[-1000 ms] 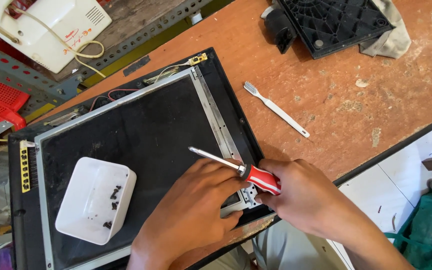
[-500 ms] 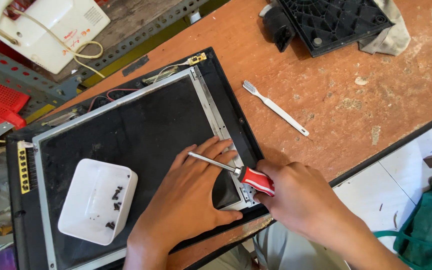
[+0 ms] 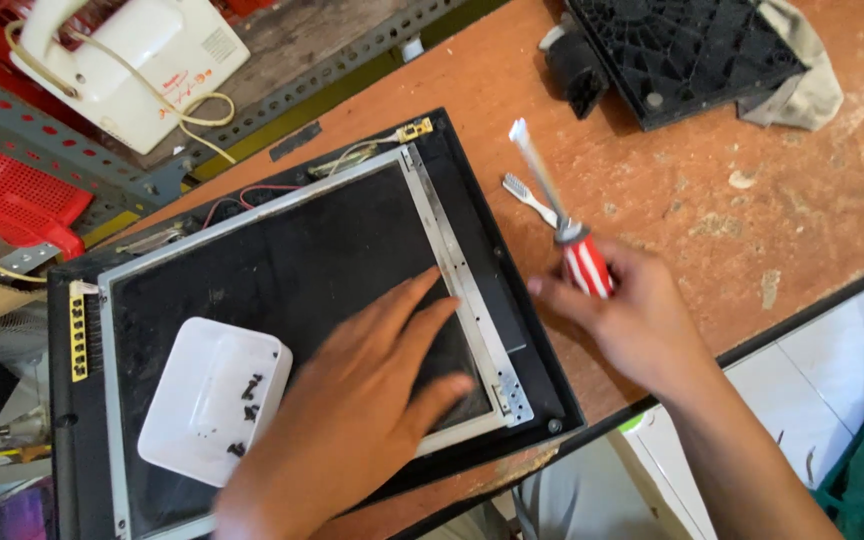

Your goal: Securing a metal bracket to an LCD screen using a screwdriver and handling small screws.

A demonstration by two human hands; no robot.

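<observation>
The right hand [image 3: 632,320] grips a red-and-white-handled screwdriver [image 3: 557,220], its shaft pointing up-left away from the person, while the left hand [image 3: 362,400] lies flat and open on the dark panel [image 3: 282,260].

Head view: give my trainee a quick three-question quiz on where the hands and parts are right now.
1. True or false: the left hand lies flat on the dark screen panel.
2. What does the right hand hold? A) a toothbrush B) a red-and-white-handled screwdriver C) a cable
3. Where do the loose black screws sit?

Key: 1. True. 2. B; its shaft points up, away from the panel. 3. In the white tray resting on the panel, beside the left hand.
</observation>
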